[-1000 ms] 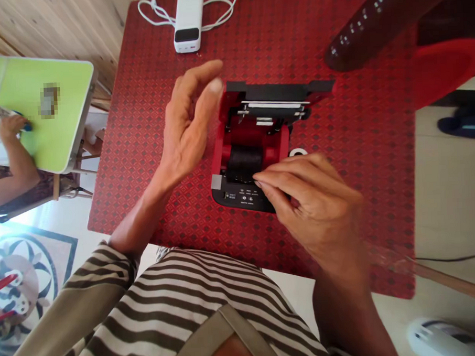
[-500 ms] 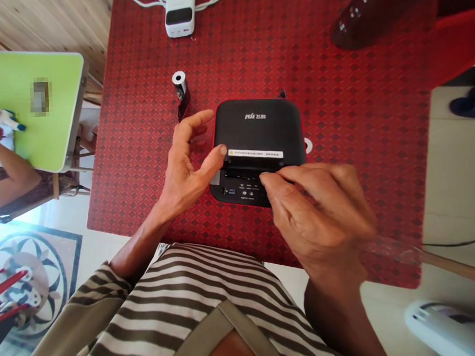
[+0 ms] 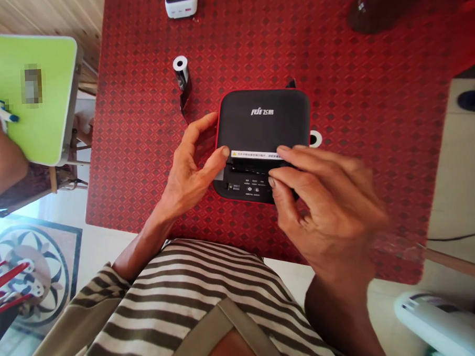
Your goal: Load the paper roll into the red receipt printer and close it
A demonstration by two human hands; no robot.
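A black receipt printer (image 3: pixel 264 127) with a red rim lies in front of me on the red patterned table (image 3: pixel 142 166). Its lid bears a white warning strip (image 3: pixel 254 154), and below that run a dark slot (image 3: pixel 248 169) and a button panel. My left hand (image 3: pixel 192 164) grips the printer's left side, thumb on the lid edge, fingers against the side. At the slot's right end, my right hand (image 3: pixel 320 190) touches the printer. Its middle fingertip rests on the strip; index and thumb tips sit lower, close together. No separate object shows between them.
A small paper roll (image 3: pixel 181 67) with a dark loose tail stands behind my left hand. Another white roll (image 3: pixel 315 139) is partly hidden right of the printer. A white power bank (image 3: pixel 182 7) and dark bottle (image 3: pixel 372 9) stand farther back. At left, another person's arm (image 3: pixel 4 151) rests by a green table (image 3: pixel 57 112).
My right hand's middle finger has moved up onto the warning strip, spreading away from the index finger and thumb. My left hand keeps its grip. The whole view has shifted slightly.
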